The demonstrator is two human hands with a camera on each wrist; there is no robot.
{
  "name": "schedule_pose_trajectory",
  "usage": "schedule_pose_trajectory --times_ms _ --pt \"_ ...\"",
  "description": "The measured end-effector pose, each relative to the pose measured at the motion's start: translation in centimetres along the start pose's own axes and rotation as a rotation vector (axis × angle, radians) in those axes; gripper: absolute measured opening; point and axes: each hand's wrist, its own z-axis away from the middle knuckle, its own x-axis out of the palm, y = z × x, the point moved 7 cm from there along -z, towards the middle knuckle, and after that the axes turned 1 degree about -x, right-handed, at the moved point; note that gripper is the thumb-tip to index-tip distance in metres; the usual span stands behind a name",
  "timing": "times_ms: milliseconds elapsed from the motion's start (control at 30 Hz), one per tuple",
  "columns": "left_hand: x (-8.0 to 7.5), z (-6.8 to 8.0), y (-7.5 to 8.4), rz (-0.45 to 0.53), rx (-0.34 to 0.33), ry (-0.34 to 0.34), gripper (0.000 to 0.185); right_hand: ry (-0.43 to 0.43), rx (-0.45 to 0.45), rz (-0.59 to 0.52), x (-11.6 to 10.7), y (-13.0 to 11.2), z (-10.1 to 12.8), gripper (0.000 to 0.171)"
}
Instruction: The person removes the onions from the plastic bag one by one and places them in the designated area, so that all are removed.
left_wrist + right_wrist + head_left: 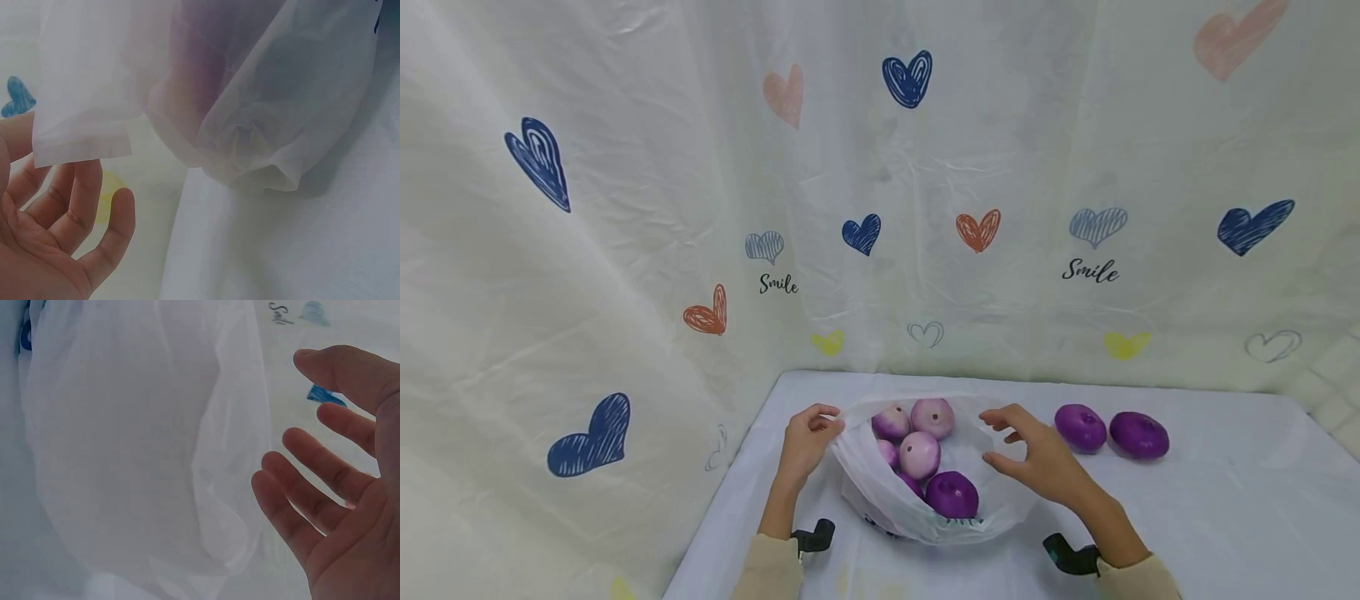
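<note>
1. Head view: a white plastic bag [887, 492] lies open on the white worktop [1225, 517], holding several purple and pale onions [951, 493]. The left hand [805, 442] pinches the bag's left rim. The right hand [1037, 458] hovers just beside the right rim, fingers spread and loosely bent, holding nothing. Two more purple onions [1081, 427] lie on the worktop right of the bag, touching each other. A heart-printed sheet [625, 208] hangs behind.

2. Left wrist view: the bag's edge [81, 137] hangs at the left hand's fingertips [87, 172]; purple shows dimly through the plastic.

3. Right wrist view: the right hand's fingers [312, 481] are apart, near the bag [137, 456] but not touching it.
</note>
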Motion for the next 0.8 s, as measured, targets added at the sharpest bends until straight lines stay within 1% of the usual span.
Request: schedule_pose_trajectory --times_ms 100,267,400,567,667,800 --pt "0.0 0.0 0.0 0.002 0.000 -0.003 0.015 -0.091 0.004 -0.042 1.5 -0.3 0.1 0.054" --pt "0.0 0.0 0.1 -0.004 0.003 -0.006 0.016 -0.278 0.060 -0.114 4.1 -0.5 0.5 0.053" --pt "0.0 0.0 0.0 -0.005 0.000 -0.003 0.015 -0.374 0.086 -0.122 5.6 -0.9 0.8 0.054" --pt "-0.1 0.0 0.0 -0.008 -0.002 0.003 0.015 -0.449 0.099 -0.115 7.1 -1.1 1.1 0.056" --pt "-0.1 0.0 0.0 -0.009 -0.004 0.001 0.015 -0.466 0.067 -0.089 7.7 -1.0 1.4 0.057" --pt "-0.1 0.0 0.0 -0.011 -0.010 0.001 0.016 -0.464 0.001 -0.059 8.3 -1.1 1.7 0.060"
